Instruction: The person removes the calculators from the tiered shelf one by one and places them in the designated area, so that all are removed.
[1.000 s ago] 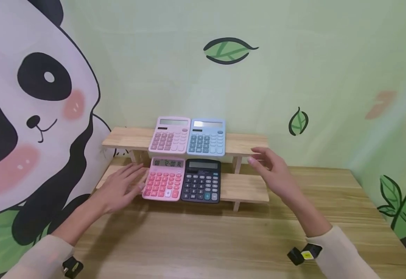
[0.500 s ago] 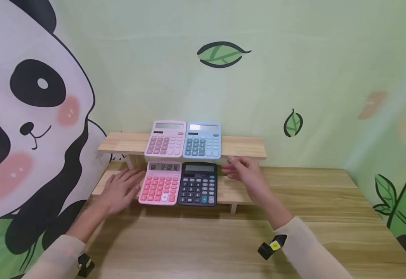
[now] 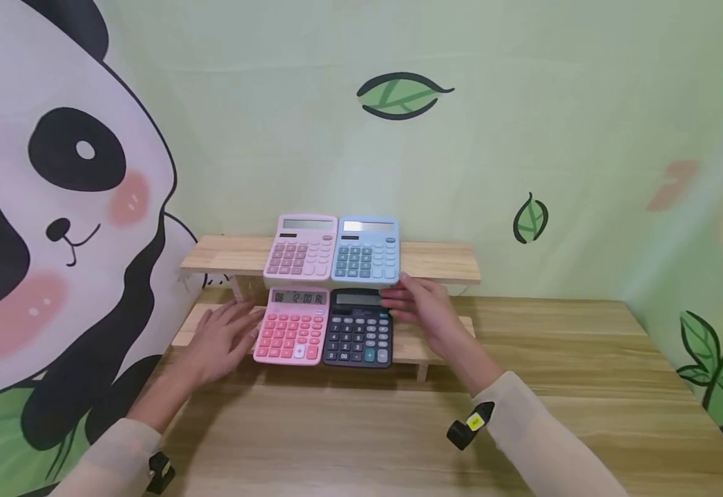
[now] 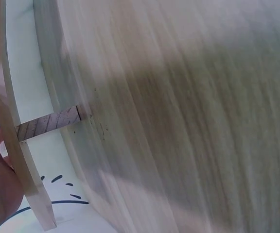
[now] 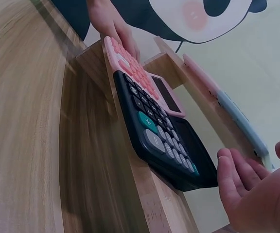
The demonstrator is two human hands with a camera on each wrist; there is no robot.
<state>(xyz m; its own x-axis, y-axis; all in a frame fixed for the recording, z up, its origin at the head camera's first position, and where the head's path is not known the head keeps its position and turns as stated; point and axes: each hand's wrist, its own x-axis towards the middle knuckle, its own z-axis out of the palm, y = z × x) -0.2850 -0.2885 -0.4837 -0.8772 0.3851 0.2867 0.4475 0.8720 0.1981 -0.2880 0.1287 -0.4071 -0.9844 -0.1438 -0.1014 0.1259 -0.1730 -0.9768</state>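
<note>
On the lower wooden shelf, a pink calculator (image 3: 292,326) with a lit display lies side by side with a black calculator (image 3: 358,328). My left hand (image 3: 221,342) rests by the pink one's left edge, fingers extended; in the left wrist view only part of that hand (image 4: 1,189) shows. My right hand (image 3: 429,316) has its fingers at the upper right edge of the black calculator. The right wrist view shows these fingers (image 5: 235,170) nearly straight, against the black calculator's end. A light pink calculator (image 3: 302,248) and a blue calculator (image 3: 366,250) lean together on the upper shelf.
The upper shelf (image 3: 438,262) and lower shelf (image 3: 429,338) form a two-step wooden stand on a wood-grain table (image 3: 336,435). Behind it rises a light green wall (image 3: 274,138) with leaf drawings. A large panda picture (image 3: 75,207) fills the left side.
My right hand has moved left from the stand's right end to the black calculator's edge. The left hand has stayed beside the pink calculator. No calculator has visibly shifted on the shelves.
</note>
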